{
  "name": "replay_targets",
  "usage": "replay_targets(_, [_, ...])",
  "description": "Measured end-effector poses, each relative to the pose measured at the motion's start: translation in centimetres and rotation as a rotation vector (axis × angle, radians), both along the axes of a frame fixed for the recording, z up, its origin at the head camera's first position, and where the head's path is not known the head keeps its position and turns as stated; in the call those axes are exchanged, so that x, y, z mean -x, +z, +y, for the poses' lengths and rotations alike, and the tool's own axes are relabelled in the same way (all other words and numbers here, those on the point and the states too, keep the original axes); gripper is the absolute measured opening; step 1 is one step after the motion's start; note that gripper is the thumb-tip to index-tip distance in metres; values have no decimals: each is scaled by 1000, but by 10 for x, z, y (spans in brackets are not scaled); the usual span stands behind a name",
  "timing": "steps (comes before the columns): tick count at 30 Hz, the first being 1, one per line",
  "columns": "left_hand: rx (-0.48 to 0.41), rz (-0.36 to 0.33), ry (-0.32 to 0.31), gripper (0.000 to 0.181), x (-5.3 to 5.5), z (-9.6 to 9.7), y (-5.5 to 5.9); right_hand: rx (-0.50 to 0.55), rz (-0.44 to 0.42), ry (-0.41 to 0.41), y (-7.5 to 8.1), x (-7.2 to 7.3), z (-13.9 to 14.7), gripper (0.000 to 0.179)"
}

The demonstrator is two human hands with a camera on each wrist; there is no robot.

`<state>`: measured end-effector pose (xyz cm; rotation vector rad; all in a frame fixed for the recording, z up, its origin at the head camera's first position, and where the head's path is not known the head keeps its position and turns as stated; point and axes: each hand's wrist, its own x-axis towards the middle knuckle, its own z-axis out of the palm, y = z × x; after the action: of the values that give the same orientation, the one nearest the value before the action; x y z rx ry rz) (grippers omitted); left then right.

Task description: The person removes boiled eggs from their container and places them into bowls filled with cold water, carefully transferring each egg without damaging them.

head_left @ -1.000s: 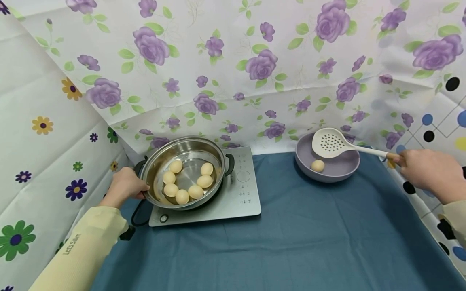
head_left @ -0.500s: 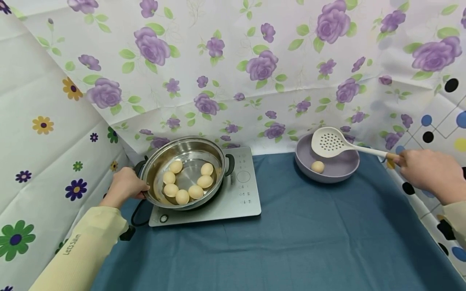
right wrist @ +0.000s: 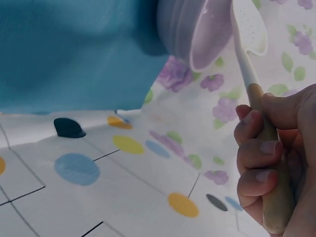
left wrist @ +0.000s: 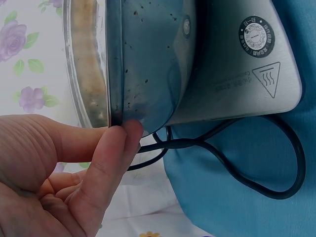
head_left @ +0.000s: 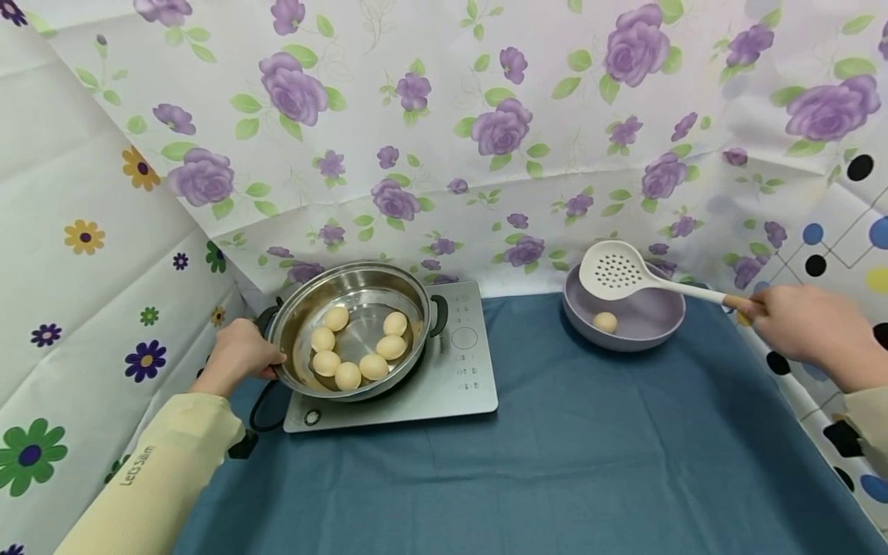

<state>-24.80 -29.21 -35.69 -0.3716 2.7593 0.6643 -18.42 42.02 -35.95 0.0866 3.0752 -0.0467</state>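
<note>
A steel two-handled pot (head_left: 361,289) stands on the silver induction cooker (head_left: 461,385) at left. Several pale yellow eggs (head_left: 348,375) lie in its shallow liquid, spread in a curve. My left hand (head_left: 239,354) pinches the pot's near-left rim; in the left wrist view, thumb and fingertips (left wrist: 116,143) meet at that edge. My right hand (head_left: 812,327) grips the wooden handle end of a white slotted skimmer (head_left: 613,270), its fingers wrapped round it in the right wrist view. The skimmer's head hangs over the back left of a mauve bowl (head_left: 645,324), bearing nothing. One egg (head_left: 605,322) lies in that bowl.
A blue cloth (head_left: 555,462) covers the table under the cooker and bowl. A black power cord (left wrist: 222,155) loops beside the cooker's left edge. Flowered sheeting (head_left: 499,185) hangs close behind, and patterned sheets flank both sides.
The skimmer has shifted slightly left over the bowl, and my right hand has moved a little left with it. My left hand and the pot stay in place.
</note>
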Motion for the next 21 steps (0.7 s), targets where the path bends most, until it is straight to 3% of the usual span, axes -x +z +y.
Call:
replay_targets(11, [-6, 7, 3, 22, 2, -1, -2, 80, -56, 16, 10, 4, -14, 48])
replay_targets(15, [-6, -1, 13, 21, 1, -1, -1, 132, -66, 49, 22, 9, -31, 49])
replay_targets(21, [-1, -5, 9, 21, 0, -1, 0, 150, -16, 106, 41, 16, -69, 60])
